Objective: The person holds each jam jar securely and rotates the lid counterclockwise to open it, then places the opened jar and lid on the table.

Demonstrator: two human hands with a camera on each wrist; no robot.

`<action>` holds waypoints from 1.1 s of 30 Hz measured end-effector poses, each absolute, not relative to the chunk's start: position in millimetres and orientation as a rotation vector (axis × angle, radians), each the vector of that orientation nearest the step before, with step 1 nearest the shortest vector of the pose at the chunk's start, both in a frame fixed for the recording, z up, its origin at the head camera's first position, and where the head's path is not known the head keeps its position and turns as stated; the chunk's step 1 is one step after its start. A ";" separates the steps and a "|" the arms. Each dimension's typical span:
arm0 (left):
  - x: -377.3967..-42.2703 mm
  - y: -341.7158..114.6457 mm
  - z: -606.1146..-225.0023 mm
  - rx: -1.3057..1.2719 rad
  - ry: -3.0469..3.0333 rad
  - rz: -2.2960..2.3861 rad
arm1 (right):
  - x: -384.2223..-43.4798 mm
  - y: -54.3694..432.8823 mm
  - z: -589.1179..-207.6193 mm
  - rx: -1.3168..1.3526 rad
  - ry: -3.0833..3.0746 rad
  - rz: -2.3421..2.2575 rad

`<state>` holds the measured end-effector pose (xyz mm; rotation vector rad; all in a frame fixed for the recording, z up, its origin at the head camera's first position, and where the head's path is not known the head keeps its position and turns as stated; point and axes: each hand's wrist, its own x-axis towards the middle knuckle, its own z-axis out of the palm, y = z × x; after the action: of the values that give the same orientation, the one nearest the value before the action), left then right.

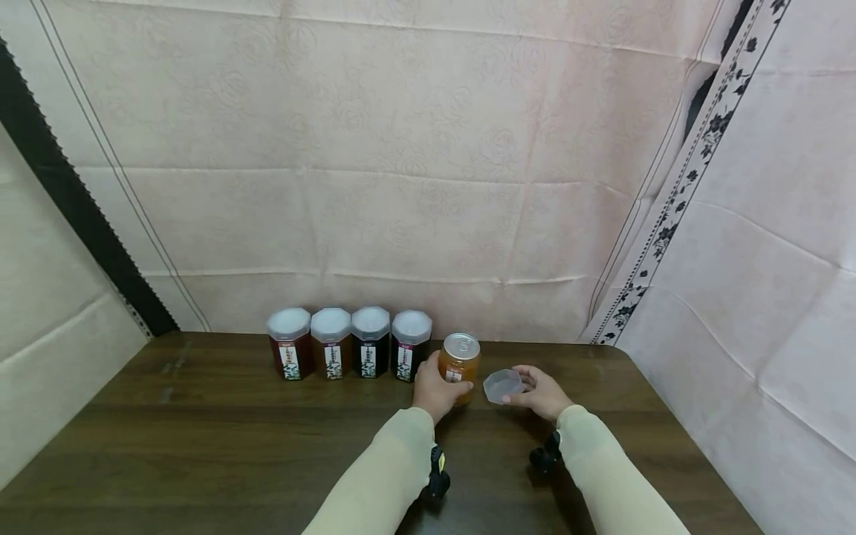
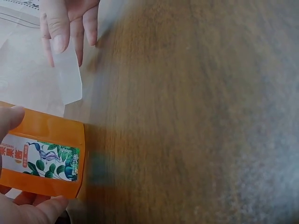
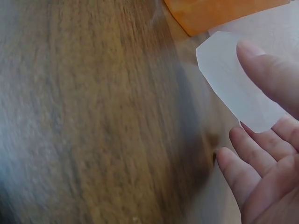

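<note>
My left hand (image 1: pixel 435 391) grips an orange jar (image 1: pixel 468 365) with a silver metal top, thumb on the near side. In the left wrist view the jar's printed label (image 2: pixel 51 158) shows between thumb and fingers. Just to the right, my right hand (image 1: pixel 543 395) pinches a translucent white plastic lid (image 1: pixel 501 386) by its edge. The right wrist view has the thumb on one face of the octagonal lid (image 3: pixel 238 86) and fingers behind it. A small gap separates lid and jar, and the jar's top is uncovered.
Several similar jars with white octagonal lids stand in a row left of my left hand, among them a dark red jar (image 1: pixel 290 349) and a nearly black jar (image 1: pixel 410 345). A pale cloth (image 1: pixel 414 186) hangs behind the brown wooden table (image 1: pixel 200 438), with more cloth at both sides.
</note>
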<state>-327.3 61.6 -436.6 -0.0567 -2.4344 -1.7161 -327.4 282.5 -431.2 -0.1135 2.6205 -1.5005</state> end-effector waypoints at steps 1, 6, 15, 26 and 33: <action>-326.9 61.7 -436.2 -0.052 -2.437 -1.718 | -327.8 282.9 -431.3 -0.113 2.625 -1.496; -326.1 62.7 -435.6 -0.043 -2.443 -1.704 | -327.9 283.3 -429.4 -0.113 2.659 -1.436; -322.2 66.7 -432.7 -0.012 -2.460 -1.649 | -333.0 283.9 -432.5 -0.149 2.711 -1.369; -319.1 68.7 -430.2 0.051 -2.487 -1.610 | -340.8 280.4 -428.9 -0.154 2.770 -1.224; -320.6 67.0 -432.8 0.019 -2.495 -1.657 | -345.6 282.9 -429.2 -0.136 2.781 -1.175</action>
<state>-320.6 67.0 -432.8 0.0195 -2.4946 -1.6572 -345.6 282.9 -429.2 -0.1365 2.7809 -1.1746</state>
